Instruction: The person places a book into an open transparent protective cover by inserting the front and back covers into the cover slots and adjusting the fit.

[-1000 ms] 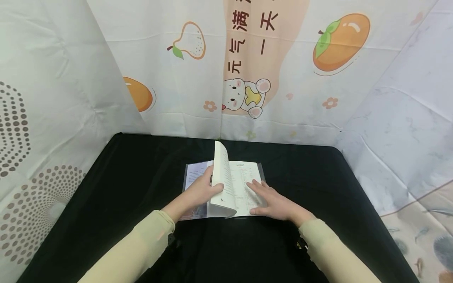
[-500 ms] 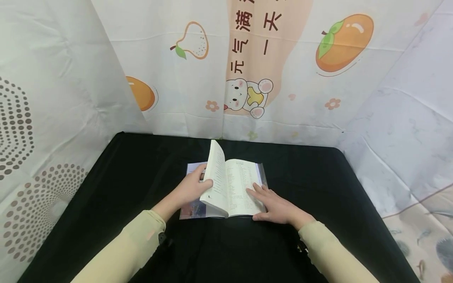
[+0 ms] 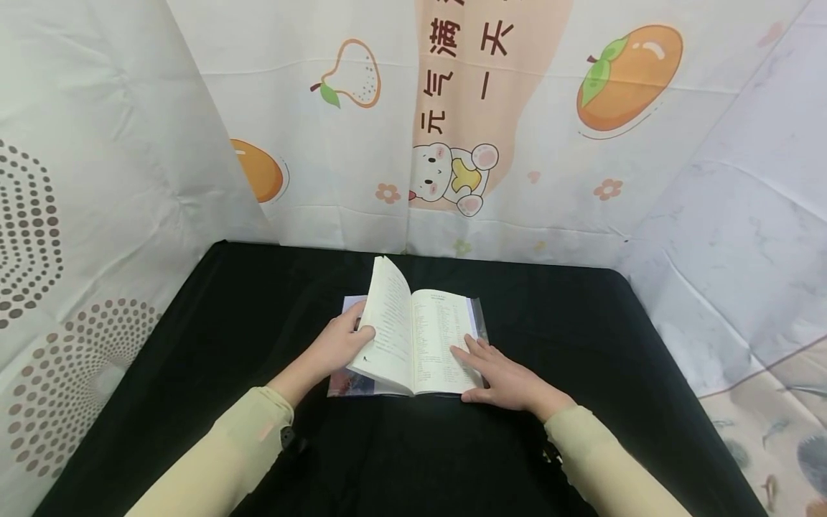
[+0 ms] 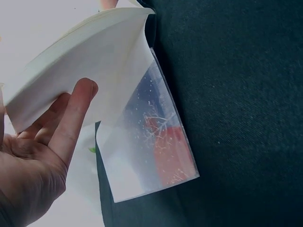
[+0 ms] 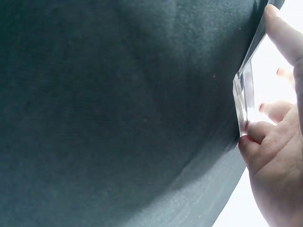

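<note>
Working over an open book [image 3: 423,373] lying near the middle of the black worktop [image 3: 555,316], between both hands. Gripping a raised block of pages [image 3: 390,323] in the left hand [image 3: 332,346], with the thumb on the printed face and the fingers [image 4: 71,125] reaching behind. Tilting that block up from the spine and leaning it leftward, above the left side of the cover [image 4: 165,146]. Showing a pale branching design and a reddish patch on that cover in the left wrist view.

Resting the right hand [image 3: 500,373] on the outer part of the right page [image 3: 434,337], with the fingers spread and fairly straight, grasping nothing. Lying just beyond that page, along the outer edge: a dark translucent strip [image 3: 479,316]. Carrying columns of small print on the right page, too fine for reading.

Wearing pale yellowish sleeves [image 3: 226,445] on both arms. Facing a light cloth [image 3: 549,194] hanging behind the worktop, printed with fruit, flowers, dark lettering and a white cartoon animal [image 3: 446,176] lying sideways. Hanging at the left side: another pale cloth [image 3: 129,237] bearing patterns of brownish dots.
</note>
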`<state>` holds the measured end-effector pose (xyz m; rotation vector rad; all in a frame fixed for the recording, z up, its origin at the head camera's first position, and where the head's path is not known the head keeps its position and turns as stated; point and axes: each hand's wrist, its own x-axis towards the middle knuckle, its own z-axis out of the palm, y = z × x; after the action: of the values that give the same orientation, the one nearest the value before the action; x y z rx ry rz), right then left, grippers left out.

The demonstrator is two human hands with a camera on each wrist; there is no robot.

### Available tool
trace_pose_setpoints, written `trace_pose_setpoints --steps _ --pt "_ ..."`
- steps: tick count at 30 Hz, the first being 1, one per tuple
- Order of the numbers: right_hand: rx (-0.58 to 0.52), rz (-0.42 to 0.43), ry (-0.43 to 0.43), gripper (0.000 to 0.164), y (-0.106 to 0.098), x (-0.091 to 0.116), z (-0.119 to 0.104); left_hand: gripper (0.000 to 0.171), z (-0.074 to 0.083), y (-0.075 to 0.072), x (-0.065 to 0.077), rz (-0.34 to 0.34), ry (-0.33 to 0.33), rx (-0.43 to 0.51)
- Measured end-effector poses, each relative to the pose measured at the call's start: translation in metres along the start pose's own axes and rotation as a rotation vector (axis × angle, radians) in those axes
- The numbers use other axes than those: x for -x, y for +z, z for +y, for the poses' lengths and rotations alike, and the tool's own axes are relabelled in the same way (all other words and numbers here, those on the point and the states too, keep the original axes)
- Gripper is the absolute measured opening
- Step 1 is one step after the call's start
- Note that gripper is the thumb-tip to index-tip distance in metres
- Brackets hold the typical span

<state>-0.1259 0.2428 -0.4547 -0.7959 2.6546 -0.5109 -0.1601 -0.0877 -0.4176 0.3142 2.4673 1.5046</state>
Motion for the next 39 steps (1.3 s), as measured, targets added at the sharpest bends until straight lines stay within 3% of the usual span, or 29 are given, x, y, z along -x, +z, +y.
trace_pose_setpoints --steps 6,16,27,32,39 --pt "-0.004 0.009 0.008 0.081 0.001 0.001 0.0 0.053 -0.008 -0.003 0.001 0.024 -0.027 0.014" --pt "0.02 0.007 0.039 0.08 0.002 0.0 -0.001 0.059 -0.021 -0.007 0.001 0.065 -0.167 -0.018" --pt "0.028 0.006 0.072 0.081 0.004 -0.002 -0.001 0.058 -0.028 -0.01 0.0 0.056 -0.238 -0.002" --pt "0.032 0.023 0.058 0.083 0.006 -0.002 0.001 0.071 -0.03 -0.012 0.003 0.045 -0.263 0.067" --pt "0.006 0.041 0.025 0.088 0.007 -0.002 0.003 0.085 -0.032 -0.013 0.003 0.037 -0.277 0.082"
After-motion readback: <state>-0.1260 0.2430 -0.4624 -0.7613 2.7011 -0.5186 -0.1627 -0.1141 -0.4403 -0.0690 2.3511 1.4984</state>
